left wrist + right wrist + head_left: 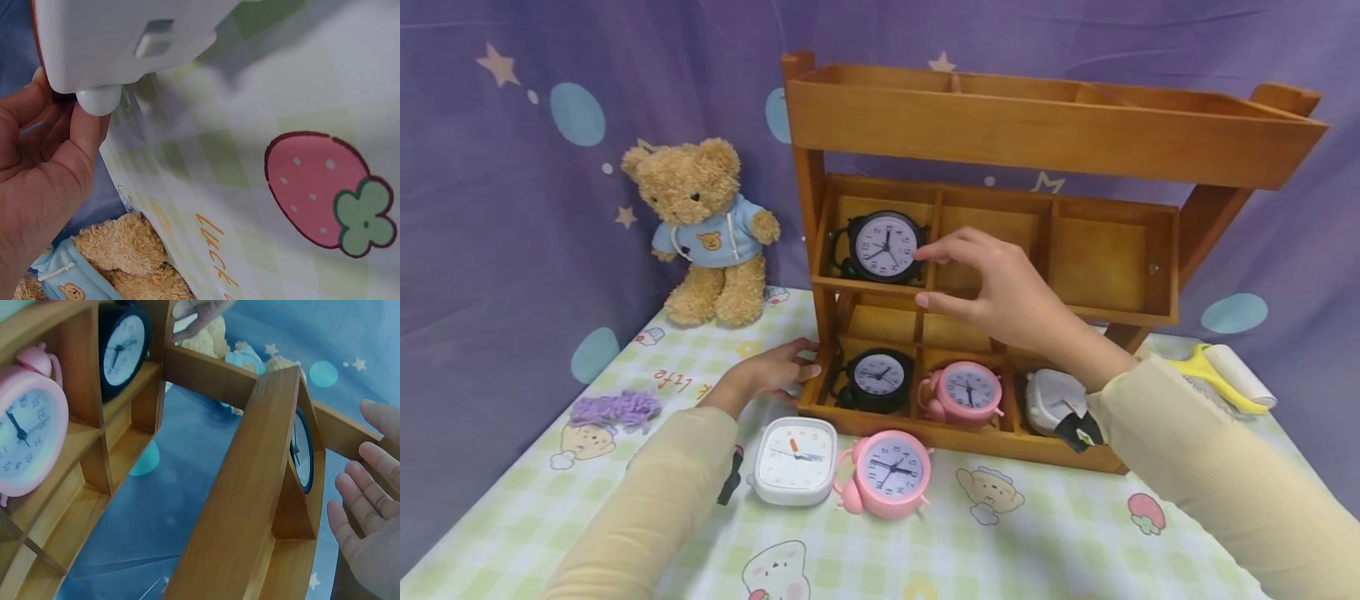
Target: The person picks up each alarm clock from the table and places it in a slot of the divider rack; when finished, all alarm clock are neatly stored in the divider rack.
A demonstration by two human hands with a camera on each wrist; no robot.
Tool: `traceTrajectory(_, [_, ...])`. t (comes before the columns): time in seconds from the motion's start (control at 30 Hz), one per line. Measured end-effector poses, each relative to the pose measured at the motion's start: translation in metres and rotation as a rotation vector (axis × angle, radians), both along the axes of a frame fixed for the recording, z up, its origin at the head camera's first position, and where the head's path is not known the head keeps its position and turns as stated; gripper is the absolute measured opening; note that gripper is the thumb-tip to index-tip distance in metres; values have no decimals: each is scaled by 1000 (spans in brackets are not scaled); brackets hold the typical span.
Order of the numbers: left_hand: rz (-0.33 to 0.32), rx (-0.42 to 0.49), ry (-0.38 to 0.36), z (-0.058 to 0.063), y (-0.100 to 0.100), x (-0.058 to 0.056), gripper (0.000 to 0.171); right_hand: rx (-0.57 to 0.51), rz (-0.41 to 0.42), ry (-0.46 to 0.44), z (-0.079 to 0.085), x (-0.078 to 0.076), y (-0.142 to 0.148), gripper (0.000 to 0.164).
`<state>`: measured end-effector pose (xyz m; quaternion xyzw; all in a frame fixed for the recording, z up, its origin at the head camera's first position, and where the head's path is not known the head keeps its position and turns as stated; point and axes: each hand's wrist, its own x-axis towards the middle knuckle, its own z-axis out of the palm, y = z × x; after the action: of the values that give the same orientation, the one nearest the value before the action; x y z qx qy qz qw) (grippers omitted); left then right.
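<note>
A black twin-bell alarm clock point(886, 247) lies in the left compartment of the middle tier of a wooden shelf point(1052, 133). My right hand point(1011, 292) hovers in front of that tier, its fingertips beside the clock's right edge. Nothing is between its thumb and fingers; the right wrist view shows the fingers point(362, 500) spread and loosely extended. Down at the lower left, my left hand point(767, 375) grips the shelf's side edge between thumb and fingers. A white square clock point(137, 44) partly hides that grip in the left wrist view.
The bottom tier holds another black clock point(880, 379), a pink clock point(968, 393) and a white clock point(1051, 400). Another pink clock point(891, 473) lies before the shelf. A teddy bear point(703, 233), purple yarn point(616, 410) and a yellow-handled lint roller point(1232, 379) surround it.
</note>
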<state>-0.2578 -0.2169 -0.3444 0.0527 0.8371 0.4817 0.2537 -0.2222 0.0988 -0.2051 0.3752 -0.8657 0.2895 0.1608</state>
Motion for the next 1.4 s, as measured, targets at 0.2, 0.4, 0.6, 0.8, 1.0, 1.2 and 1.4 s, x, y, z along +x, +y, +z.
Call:
traceTrajectory(0.2, [0, 2, -1, 2, 0, 0, 51, -15, 19, -42, -10, 13, 8, 45])
traceTrajectory(0.4, [-1, 2, -3, 3, 0, 0, 50, -4, 5, -97, -23, 25, 16, 47])
traceTrajectory(0.6, [-2, 0, 2, 4, 0, 2, 50, -5, -30, -182, -42, 38, 26, 48])
traceTrajectory(0.8, [-7, 1, -5, 5, -1, 2, 52, -35, -44, -246, -66, 48, 35, 47])
traceTrajectory(1.0, [-16, 7, -10, 4, -3, 1, 53, -72, -36, -247, -91, 54, 41, 42])
traceTrajectory(1.2, [-16, 8, -17, 4, -3, 1, 52, -113, -12, -346, -116, 59, 40, 43])
traceTrajectory(1.4, [-16, 7, -24, 4, -1, 1, 52, -120, 35, -423, -136, 65, 35, 45])
